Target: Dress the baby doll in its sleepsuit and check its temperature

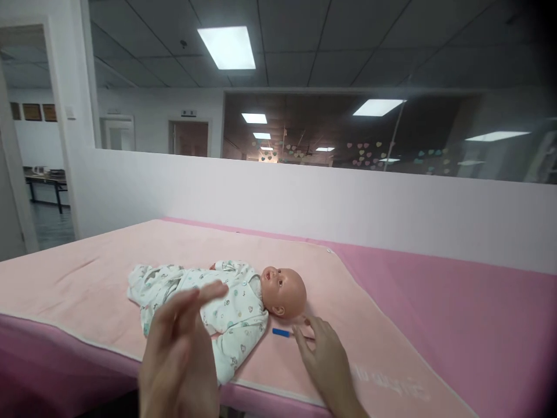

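A baby doll [285, 292] lies on its back on the pink mat, head toward the right, dressed in a white patterned sleepsuit [235, 296]. My left hand [180, 342] is raised in front of the doll's body, slightly blurred, fingers stretched out, holding nothing visible. Beside the doll's head, my right hand [324, 354] reaches down with thumb and fingers apart. Under its thumb runs a thin stick with a blue end [281, 332], partly hidden by the hand; whether the thumb touches it I cannot tell.
The light pink mat [369, 325] covers a table with a darker pink cover [491, 313]. Behind it stands a low white wall [304, 194] with a wide window above. An open doorway [47, 151] is at the far left, showing a dark table [47, 180] beyond.
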Tool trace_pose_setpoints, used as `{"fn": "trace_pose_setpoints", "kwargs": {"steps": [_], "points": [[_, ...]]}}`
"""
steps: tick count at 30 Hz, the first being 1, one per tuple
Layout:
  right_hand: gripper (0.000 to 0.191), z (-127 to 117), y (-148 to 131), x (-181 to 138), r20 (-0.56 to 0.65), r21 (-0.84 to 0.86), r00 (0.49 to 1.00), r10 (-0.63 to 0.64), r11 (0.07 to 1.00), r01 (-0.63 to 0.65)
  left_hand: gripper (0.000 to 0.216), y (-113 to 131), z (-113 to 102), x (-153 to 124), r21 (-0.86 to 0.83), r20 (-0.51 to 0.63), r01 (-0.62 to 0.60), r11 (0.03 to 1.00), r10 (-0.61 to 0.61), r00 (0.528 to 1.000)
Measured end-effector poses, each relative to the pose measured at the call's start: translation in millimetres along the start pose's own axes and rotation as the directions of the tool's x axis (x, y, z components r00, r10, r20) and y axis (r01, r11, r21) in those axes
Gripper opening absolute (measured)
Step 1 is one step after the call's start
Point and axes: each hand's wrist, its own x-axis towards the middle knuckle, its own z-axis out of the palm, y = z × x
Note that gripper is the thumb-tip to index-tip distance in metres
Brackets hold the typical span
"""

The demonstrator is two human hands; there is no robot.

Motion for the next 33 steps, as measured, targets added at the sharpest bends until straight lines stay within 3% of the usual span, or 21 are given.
{"fn": "trace_pose_setpoints", "kwargs": {"steps": [3,4,6,7,9,11,14,16,18,19,20,22,23,26,27,30,31,33], "points": [[0.021,1,20,-5,0.268,-0.202,0.962,0.054,0.979,0.001,0.029,-23,19,43,-0.084,-0.037,0.0,0.996,-0.003,0.999],[0.018,2,21,-6,0.322,-0.225,0.945,0.06,0.974,0.015,0.027,-40,24,59,-0.038,0.009,0.039,0.999,-0.039,0.999],[0.017,1,16,-6,0.38,-0.222,0.922,0.072,0.975,0.015,0.028,-81,30,86,0.081,0.237,0.152,0.985,-0.167,0.957],[0.017,-1,12,-5,0.393,-0.203,0.915,0.085,0.979,-0.004,0.03,-102,31,94,0.144,0.371,0.183,0.972,-0.225,0.901],[0.019,-12,2,-1,0.425,-0.108,0.898,0.117,0.991,-0.078,0.036,-139,30,101,0.261,0.59,0.243,0.934,-0.353,0.726],[0.021,-33,-10,12,0.464,0.084,0.879,0.112,0.982,-0.169,0.039,-160,26,99,0.341,0.671,0.25,0.906,-0.421,0.61],[0.022,-72,-28,48,0.439,0.454,0.898,-0.011,0.866,-0.211,0.038,-166,21,92,0.354,0.735,0.234,0.906,-0.423,0.529],[0.024,-92,-41,80,0.383,0.668,0.923,-0.047,0.704,-0.241,0.038,-162,20,90,0.349,0.742,0.257,0.901,-0.434,0.511],[0.025,-99,-54,110,0.324,0.832,0.946,-0.032,0.485,-0.269,0.04,-159,19,91,0.351,0.735,0.298,0.888,-0.458,0.5],[0.026,-98,-61,123,0.358,0.857,0.932,-0.06,0.418,-0.302,0.04,-159,19,92,0.348,0.731,0.316,0.882,-0.467,0.498],[0.026,-95,-68,134,0.453,0.828,0.883,-0.119,0.423,-0.368,0.04,-160,19,92,0.342,0.728,0.331,0.88,-0.47,0.499],[0.026,-85,-81,150,0.618,0.718,0.762,-0.193,0.534,-0.447,0.038,-162,18,93,0.322,0.719,0.353,0.879,-0.469,0.513],[0.026,-81,-86,155,0.641,0.706,0.736,-0.218,0.543,-0.455,0.038,-162,18,93,0.312,0.715,0.36,0.879,-0.466,0.521],[0.025,-74,-96,167,0.506,0.833,0.825,-0.254,0.392,-0.39,0.039,-162,18,92,0.29,0.702,0.374,0.881,-0.461,0.542],[0.024,-74,-97,169,0.481,0.846,0.836,-0.262,0.39,-0.364,0.039,-162,18,92,0.283,0.701,0.376,0.882,-0.458,0.547],[0.025,-75,-98,174,0.579,0.741,0.755,-0.307,0.585,-0.329,0.039,-159,17,92,0.256,0.695,0.383,0.888,-0.444,0.565],[0.025,-74,-97,175,0.581,0.721,0.754,-0.307,0.624,-0.302,0.038,-159,18,92,0.255,0.692,0.384,0.888,-0.445,0.568],[0.023,-73,-96,179,0.508,0.722,0.817,-0.275,0.653,-0.229,0.037,-159,18,92,0.264,0.685,0.379,0.887,-0.449,0.574]]}}
